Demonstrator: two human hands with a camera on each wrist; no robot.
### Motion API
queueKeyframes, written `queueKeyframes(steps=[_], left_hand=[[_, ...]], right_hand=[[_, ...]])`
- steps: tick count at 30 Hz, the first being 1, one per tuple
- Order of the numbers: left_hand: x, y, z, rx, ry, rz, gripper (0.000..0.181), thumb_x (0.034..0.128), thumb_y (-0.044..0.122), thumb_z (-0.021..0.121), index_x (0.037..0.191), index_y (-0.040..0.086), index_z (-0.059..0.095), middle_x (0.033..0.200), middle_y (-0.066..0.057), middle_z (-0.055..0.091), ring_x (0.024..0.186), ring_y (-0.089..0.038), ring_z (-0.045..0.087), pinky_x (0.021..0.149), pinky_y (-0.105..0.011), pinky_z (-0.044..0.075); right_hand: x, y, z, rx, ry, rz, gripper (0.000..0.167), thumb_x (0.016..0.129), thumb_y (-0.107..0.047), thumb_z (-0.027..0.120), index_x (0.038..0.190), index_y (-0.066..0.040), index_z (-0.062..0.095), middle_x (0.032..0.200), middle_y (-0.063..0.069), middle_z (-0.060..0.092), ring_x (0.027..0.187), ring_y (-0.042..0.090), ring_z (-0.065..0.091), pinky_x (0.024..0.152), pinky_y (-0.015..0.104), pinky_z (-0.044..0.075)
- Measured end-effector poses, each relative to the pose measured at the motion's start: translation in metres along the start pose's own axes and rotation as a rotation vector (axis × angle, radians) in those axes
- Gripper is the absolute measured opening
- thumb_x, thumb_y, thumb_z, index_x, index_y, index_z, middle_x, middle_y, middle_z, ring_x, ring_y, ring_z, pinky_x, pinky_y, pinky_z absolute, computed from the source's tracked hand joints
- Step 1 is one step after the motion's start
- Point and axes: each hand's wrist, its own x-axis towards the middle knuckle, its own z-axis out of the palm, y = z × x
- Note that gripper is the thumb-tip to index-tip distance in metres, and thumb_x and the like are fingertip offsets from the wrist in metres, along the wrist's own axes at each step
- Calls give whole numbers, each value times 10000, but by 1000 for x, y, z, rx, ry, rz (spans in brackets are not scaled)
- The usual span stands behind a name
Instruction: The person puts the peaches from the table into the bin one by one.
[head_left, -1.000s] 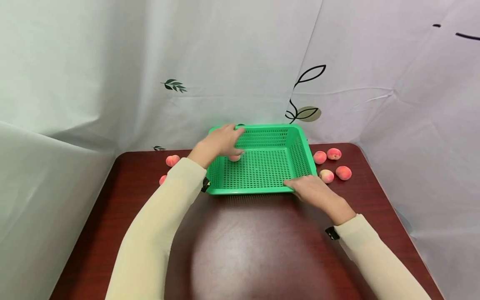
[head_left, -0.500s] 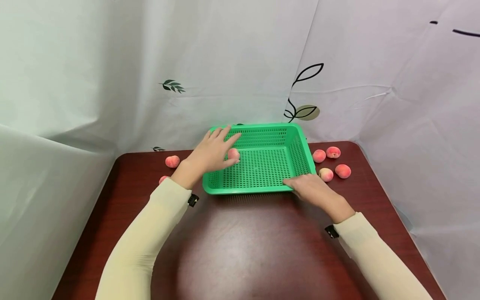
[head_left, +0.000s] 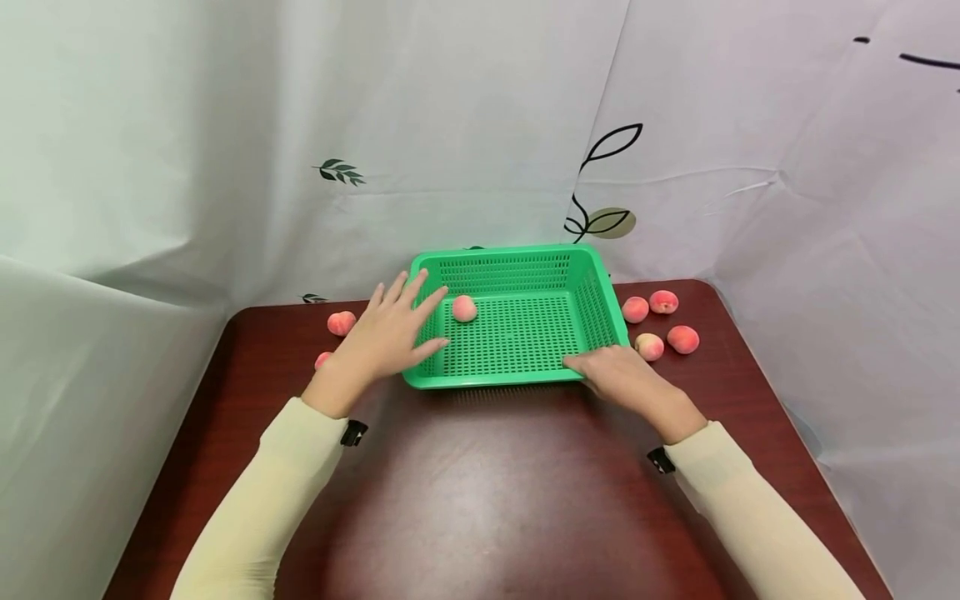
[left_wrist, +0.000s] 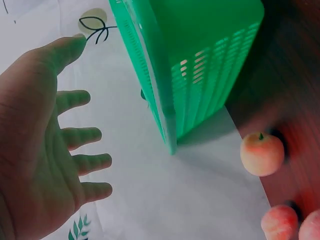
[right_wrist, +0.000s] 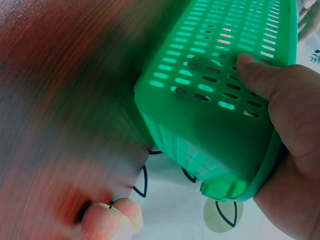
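Note:
A green plastic basket with slotted walls stands near the back of the table, and one peach lies inside toward its left. My left hand hovers over the basket's left rim with fingers spread and nothing in them. In the left wrist view, that hand shows a bare palm beside the rim. My right hand grips the basket's front right corner. The right wrist view shows its thumb against the slotted outer wall; its other fingers are hidden.
Several peaches lie right of the basket. To its left is a peach, with another peach partly covered by my left hand. A dark red table extends toward me; a white curtain hangs close behind the basket.
My left hand has moved left and toward me, away from the peach in the basket, with its fingers spreading. The right hand has kept its grip on the corner.

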Motion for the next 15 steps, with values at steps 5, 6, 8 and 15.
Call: queueKeyframes(steps=[5,6,8,15], left_hand=[[-18,-6,2,7,43,-27,830,965,583,618,1624,173,326,1696,-211,207,1537,-511,228,1184,-707,237],[-21,-7,2,2,53,-34,825,962,578,626,1619,169,338,1693,-213,217,1533,-512,235,1182,-709,240],[-28,-10,4,-6,74,-48,817,955,565,644,1609,166,360,1685,-217,237,1524,-517,251,1178,-711,244],[-52,-22,12,-52,68,-112,832,941,540,679,1611,176,347,1683,-229,237,1527,-532,226,1179,-725,214]], right_hand=[[0,0,1,0,-4,4,308,891,-16,694,817,-200,459,628,-77,459,548,143,477,542,337,406],[1,0,1,0,-4,4,309,890,-16,694,817,-200,458,628,-75,459,548,143,476,540,337,404],[1,0,1,-2,-2,3,309,888,-15,697,819,-199,459,630,-74,461,549,143,475,538,337,402],[0,0,0,-4,12,-7,312,885,-13,703,818,-191,456,627,-68,458,539,143,472,533,333,405]])
